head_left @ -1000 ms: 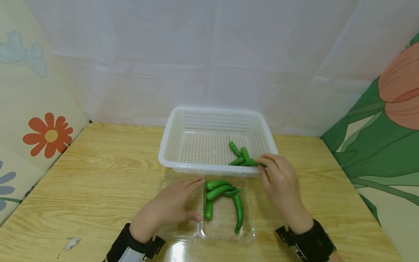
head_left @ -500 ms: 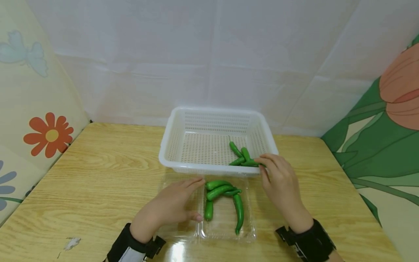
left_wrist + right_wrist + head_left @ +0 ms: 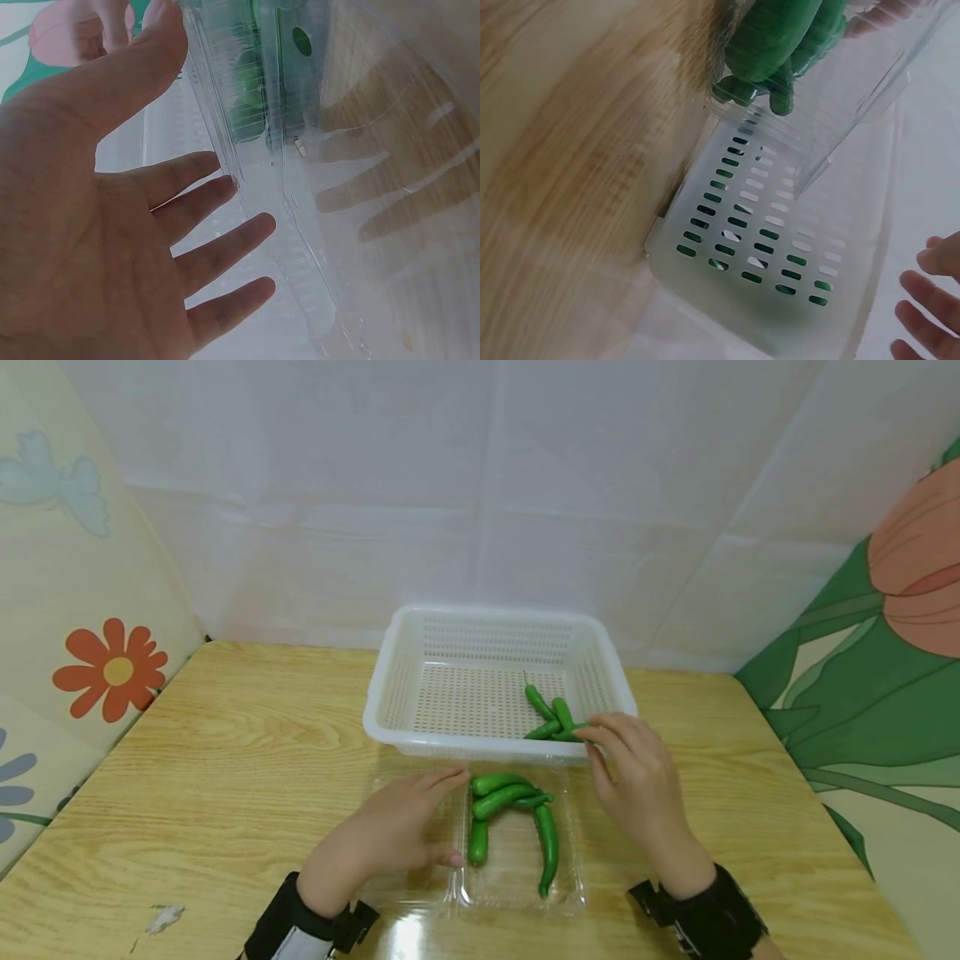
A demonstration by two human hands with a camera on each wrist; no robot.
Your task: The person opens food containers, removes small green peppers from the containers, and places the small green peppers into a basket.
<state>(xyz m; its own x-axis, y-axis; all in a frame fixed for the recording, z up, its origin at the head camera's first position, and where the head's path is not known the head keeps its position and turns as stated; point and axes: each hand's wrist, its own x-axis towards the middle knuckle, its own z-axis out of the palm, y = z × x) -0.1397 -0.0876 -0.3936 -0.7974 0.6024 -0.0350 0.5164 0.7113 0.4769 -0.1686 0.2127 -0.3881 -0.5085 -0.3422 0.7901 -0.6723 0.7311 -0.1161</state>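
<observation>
My left hand (image 3: 397,827) lies with fingers extended at the hinge side of a clear plastic clamshell box (image 3: 517,881). In the left wrist view, the spread fingers (image 3: 232,251) reach to the box's clear edge. Several green chili peppers (image 3: 502,797) lie in the box's right half. My right hand (image 3: 637,768) reaches over the front right rim of a white perforated basket (image 3: 480,746), fingertips right at a green chili pepper (image 3: 564,735) among several there. In the right wrist view, its loosely bent fingers (image 3: 930,300) show nothing held between them.
The basket stands behind the box on a wood-grain table (image 3: 247,743), in front of a white cloth backdrop (image 3: 480,510). A flower-printed panel (image 3: 112,577) borders the left side, another panel (image 3: 885,693) the right. The box's clear lid half lies under my left hand.
My right hand has shifted slightly left along the basket rim, its fingertips now covering more of the nearest chili pepper. My left hand and the box have stayed put.
</observation>
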